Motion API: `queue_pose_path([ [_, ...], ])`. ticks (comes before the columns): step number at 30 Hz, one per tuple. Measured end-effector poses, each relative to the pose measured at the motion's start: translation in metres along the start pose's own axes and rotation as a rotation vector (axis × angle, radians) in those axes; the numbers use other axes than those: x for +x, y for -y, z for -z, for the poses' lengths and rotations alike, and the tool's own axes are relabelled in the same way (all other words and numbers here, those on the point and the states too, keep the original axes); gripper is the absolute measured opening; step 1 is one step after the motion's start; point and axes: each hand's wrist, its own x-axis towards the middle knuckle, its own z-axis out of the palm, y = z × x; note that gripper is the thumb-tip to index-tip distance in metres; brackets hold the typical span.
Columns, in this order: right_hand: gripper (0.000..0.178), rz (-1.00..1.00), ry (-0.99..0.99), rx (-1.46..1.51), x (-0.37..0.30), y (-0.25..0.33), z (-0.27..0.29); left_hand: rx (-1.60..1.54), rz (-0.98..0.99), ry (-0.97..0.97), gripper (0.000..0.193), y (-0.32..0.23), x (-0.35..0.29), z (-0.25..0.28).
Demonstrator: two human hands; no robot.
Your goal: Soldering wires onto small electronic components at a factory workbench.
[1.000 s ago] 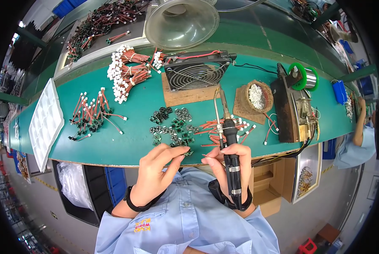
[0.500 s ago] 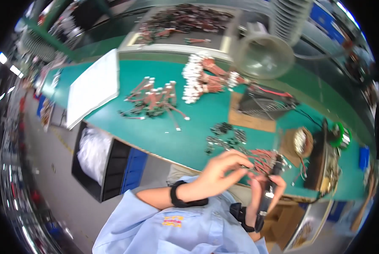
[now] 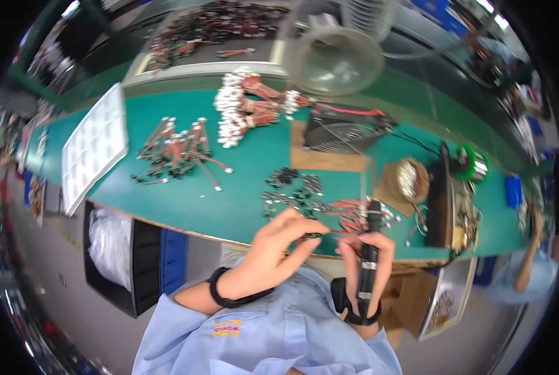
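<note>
My left hand (image 3: 270, 253) pinches a small dark green part (image 3: 312, 235) between thumb and forefinger, over the bench's near edge. Just right of it, my right hand (image 3: 373, 253) is wrapped round a black rod-shaped tool (image 3: 368, 265), which stands nearly upright in the picture. Its fingertips also seem to hold a thin red wire (image 3: 336, 232) running toward the left fingertips; whether the wire joins the green part I cannot tell. Beyond the hands lie loose dark green parts (image 3: 301, 194) and a bunch of red wires (image 3: 348, 215).
White-connector wire bundles (image 3: 232, 106) and a pile of wired parts (image 3: 179, 150) lie on the green bench (image 3: 229, 200). A black fan (image 3: 345, 131), round tin (image 3: 409, 178), green spool (image 3: 473, 164) and clear fume hood (image 3: 336, 62) stand around. A white tray (image 3: 95, 150) sits left.
The whole view has shifted, so the bench things appear farther left and higher. My hands have come slightly apart, with a red wire showing between them. The tool stands more upright.
</note>
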Motion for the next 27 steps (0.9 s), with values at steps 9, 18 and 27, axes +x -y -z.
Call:
queue_pose_path([
  [9, 0.038, 0.197, 0.168, -0.220, 0.009, 0.018, 0.012, 0.101, 0.047, 0.182, 0.014, -0.020, 0.010, 0.003],
  [18, 0.033, 0.352, 0.125, -0.401, 0.012, 0.018, 0.019, 0.232, -0.087, 0.215, 0.012, -0.023, 0.017, -0.006],
  [27, 0.042, 0.196, 0.060, -0.047, 0.005, 0.001, 0.010, 0.245, -0.095, 0.158, 0.010, -0.017, 0.015, -0.012],
])
